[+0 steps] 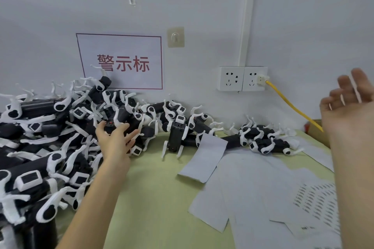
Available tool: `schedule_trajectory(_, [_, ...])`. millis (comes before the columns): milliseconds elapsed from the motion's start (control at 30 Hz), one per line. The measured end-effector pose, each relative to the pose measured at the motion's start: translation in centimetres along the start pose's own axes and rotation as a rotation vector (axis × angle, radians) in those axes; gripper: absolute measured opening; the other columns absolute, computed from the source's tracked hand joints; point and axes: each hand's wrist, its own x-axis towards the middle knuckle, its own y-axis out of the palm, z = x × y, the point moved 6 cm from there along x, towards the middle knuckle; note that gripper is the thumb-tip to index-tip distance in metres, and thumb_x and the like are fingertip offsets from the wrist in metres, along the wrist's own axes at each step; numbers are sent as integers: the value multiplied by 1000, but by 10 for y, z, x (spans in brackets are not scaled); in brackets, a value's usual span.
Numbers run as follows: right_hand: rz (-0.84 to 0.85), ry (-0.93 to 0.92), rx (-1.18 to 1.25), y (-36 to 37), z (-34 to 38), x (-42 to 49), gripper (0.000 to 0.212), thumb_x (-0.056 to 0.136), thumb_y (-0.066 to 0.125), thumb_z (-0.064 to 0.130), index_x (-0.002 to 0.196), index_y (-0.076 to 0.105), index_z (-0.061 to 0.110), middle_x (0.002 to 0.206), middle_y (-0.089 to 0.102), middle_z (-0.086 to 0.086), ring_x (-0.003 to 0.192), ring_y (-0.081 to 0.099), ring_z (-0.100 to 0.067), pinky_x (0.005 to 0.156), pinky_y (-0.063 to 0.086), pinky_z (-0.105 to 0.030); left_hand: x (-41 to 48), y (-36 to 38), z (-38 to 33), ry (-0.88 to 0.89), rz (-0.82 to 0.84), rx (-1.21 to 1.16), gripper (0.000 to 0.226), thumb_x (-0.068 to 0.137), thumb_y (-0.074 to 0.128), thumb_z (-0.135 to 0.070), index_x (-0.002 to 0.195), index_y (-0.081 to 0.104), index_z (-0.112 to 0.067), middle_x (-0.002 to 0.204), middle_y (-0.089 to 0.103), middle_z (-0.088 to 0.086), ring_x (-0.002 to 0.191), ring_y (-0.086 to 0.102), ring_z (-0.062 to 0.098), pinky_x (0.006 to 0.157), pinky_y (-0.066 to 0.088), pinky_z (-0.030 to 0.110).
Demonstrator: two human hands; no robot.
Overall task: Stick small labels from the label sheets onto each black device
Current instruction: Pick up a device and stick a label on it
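While left hand (114, 139) touches black device (110, 124), fingers spread, right hand (344, 105) hangs apart, relaxed.

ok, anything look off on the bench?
The black devices are a loose heap against the wall, covering the sign's lower left corner. The label sheets lie overlapped and askew; one curled sheet lifts off the table. White strips cling to the right hand.

Even, soft, bright light with faint shadows; wide-angle bending at the edges; the raised right hand (352, 95) is motion-blurred.
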Motion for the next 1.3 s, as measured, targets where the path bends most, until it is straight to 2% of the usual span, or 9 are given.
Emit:
schedule_trajectory(100, [-10, 71, -41, 14, 2, 19, 31, 99, 44, 20, 103, 74, 24, 79, 71, 7, 55, 53, -9, 57, 40, -18, 4, -6, 2, -42, 81, 88, 57, 103, 59, -16, 152, 36, -30, 125, 70, 6, 97, 75, 25, 95, 54, 40])
schedule_trajectory(267, [39, 154, 9, 30, -9, 5, 30, 98, 44, 18, 94, 74, 23, 71, 65, 7, 52, 49, -10, 57, 38, -18, 7, -5, 3, 8, 112, 255, 27, 101, 64, -28, 128, 62, -24, 107, 74, 1, 79, 70, 13, 74, 50, 29])
schedule_trajectory(467, [71, 220, -16, 42, -26, -8, 32, 96, 41, 16, 92, 73, 20, 65, 60, 6, 50, 45, -12, 54, 37, -18, 6, 6, 4, 36, 265, 421, 43, 101, 65, -32, 137, 46, -45, 105, 76, 3, 76, 74, 18, 74, 52, 33])
schedule_trajectory(567, [69, 239, -27, 45, -32, -10, 32, 96, 40, 15, 92, 72, 19, 64, 58, 6, 50, 44, -12, 53, 37, -18, 6, 5, 7, 12, 318, 502, 27, 102, 62, -35, 127, 59, -25, 109, 74, 6, 78, 72, 17, 74, 52, 33])
schedule_trajectory(700, [94, 288, -28, 54, -43, -21, 30, 95, 40, 13, 90, 70, 18, 63, 56, 5, 48, 41, -12, 51, 36, -18, 0, 11, -16, 15, 164, 320, 19, 108, 50, -31, 115, 60, -16, 86, 68, 2, 74, 64, 14, 73, 54, 30])
schedule_trajectory(867, [208, 400, -125, 78, -72, -50, 27, 92, 41, 11, 88, 68, 16, 62, 55, 3, 48, 41, -11, 52, 34, -21, -47, 54, -60, 77, 384, 64, 28, 110, 47, -28, 91, 62, -14, 50, 47, -3, 45, 51, 9, 51, 53, 22])
schedule_trajectory(967, [428, 478, -330, 98, -90, -77, 26, 97, 43, 17, 96, 69, 15, 72, 65, 1, 58, 55, -12, 56, 42, -22, -80, 75, -67, 153, 502, 43, 31, 111, 44, -28, 86, 57, -15, 45, 40, -3, 41, 48, 12, 51, 52, 22])
schedule_trajectory(1133, [760, 579, -647, 114, -121, -123, 41, 98, 58, 40, 130, 62, 15, 120, 71, -8, 100, 74, -22, 89, 55, -39, -106, 94, -56, 85, 579, -62, 36, 113, 36, -27, 82, 50, -14, 41, 32, -2, 38, 45, 15, 50, 46, 22])
schedule_trajectory(1300, [739, 531, -682, 114, -130, -132, 53, 93, 68, 32, 142, 52, 18, 126, 70, -5, 101, 75, -21, 97, 54, -40, -101, 86, -48, -71, 541, -97, 37, 110, 38, -27, 76, 48, -17, 42, 21, -4, 37, 27, 13, 44, 37, 21])
